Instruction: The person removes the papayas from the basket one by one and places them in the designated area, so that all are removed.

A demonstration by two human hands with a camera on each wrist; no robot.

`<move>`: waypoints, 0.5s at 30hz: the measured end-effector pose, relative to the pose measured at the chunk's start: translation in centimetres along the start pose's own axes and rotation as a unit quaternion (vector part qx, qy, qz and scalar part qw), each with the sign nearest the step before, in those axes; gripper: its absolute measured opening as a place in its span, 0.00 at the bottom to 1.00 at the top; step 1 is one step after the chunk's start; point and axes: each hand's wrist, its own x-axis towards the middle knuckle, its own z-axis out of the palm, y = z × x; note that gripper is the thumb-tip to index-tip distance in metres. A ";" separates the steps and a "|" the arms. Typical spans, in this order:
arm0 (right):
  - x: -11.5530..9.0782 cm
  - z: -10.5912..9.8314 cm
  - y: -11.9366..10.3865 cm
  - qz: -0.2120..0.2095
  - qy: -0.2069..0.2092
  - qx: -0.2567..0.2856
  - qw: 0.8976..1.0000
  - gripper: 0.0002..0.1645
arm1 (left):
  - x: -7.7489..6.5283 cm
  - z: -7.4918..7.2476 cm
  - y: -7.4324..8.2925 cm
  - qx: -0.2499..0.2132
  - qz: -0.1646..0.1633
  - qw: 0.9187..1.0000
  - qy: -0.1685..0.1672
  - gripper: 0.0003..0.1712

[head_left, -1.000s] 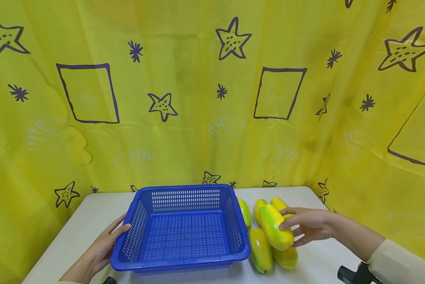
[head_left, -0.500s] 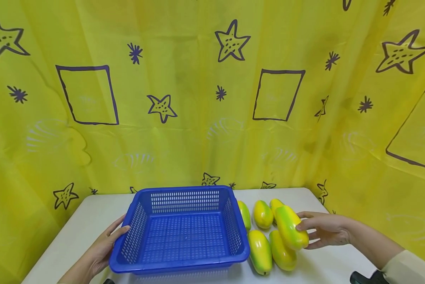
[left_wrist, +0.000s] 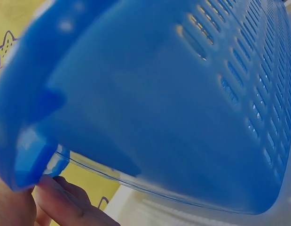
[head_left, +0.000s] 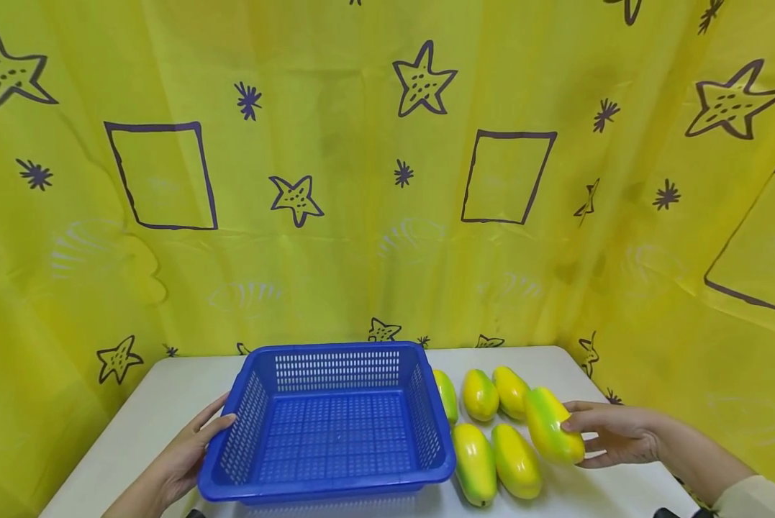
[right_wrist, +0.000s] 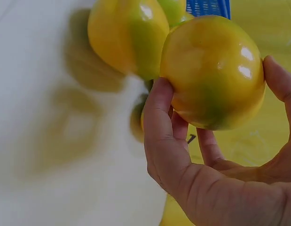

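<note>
At the left side of a blue plastic basket (head_left: 329,491), my left hand (head_left: 186,450) grips the rim, thumb over the edge. The left wrist view shows the basket's outer wall (left_wrist: 126,94) close up, with fingers (left_wrist: 65,202) under the rim. My right hand (head_left: 623,435) holds a yellow-green papaya (head_left: 554,426) between thumb and fingertips, tilted, to the right of the other papayas. In the right wrist view the rounded end of the held papaya (right_wrist: 213,70) faces the camera, and the thumb and fingers sit on opposite sides of it.
Several more papayas lie right of the basket on the white table (head_left: 575,367), among them a front papaya (head_left: 474,464) and a rear papaya (head_left: 480,394). One papaya (head_left: 447,397) is partly hidden by the basket wall. A yellow patterned curtain (head_left: 361,273) surrounds the table.
My right hand has carried the papaya to the right and slightly nearer, away from the other papayas, uncovering those behind it. The left hand and basket stay in place.
</note>
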 end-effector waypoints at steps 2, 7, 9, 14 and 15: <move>0.0 -0.4 0.5 -0.001 -0.002 0.004 1.000 0.32 | 0.0 0.0 0.1 0.009 -0.003 1.000 0.002 0.52; 0.0 -1.2 1.3 0.006 0.006 0.014 1.000 0.30 | 0.1 -0.2 0.4 0.025 -0.008 1.000 0.002 0.52; 0.0 -1.4 1.6 0.010 0.014 0.017 1.000 0.30 | 0.1 -0.2 0.4 0.023 -0.009 1.000 -0.001 0.51; 0.1 -1.7 2.5 0.024 0.028 0.026 0.999 0.31 | 0.0 -0.3 0.4 0.009 -0.014 1.000 -0.005 0.51; 0.2 -1.8 2.7 0.026 0.029 0.027 0.999 0.31 | 0.0 -0.3 0.3 0.007 -0.015 1.000 -0.005 0.52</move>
